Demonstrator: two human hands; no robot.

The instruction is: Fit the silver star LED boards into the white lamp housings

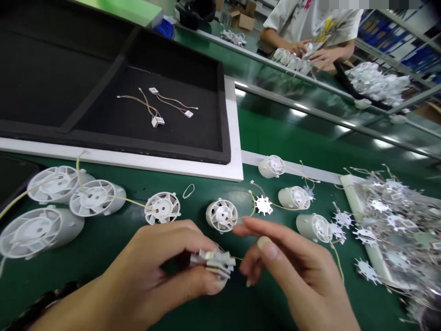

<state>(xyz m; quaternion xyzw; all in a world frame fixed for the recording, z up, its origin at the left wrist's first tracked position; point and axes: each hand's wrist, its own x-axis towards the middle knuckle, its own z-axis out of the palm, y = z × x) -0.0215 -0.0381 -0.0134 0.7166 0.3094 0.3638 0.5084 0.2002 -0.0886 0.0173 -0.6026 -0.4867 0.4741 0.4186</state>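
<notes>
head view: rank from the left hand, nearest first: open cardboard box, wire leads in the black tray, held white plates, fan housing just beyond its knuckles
1. White plates: gripped in the left hand
2. Fan housing: just beyond the hand
3. Wire leads: farther ahead, in the black tray
4. Open cardboard box: background, top of view

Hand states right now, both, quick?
Left hand: closed, holding stacked white pieces between thumb and fingers.
Right hand: partly open; can't tell if it touches the yellow wire.
</notes>
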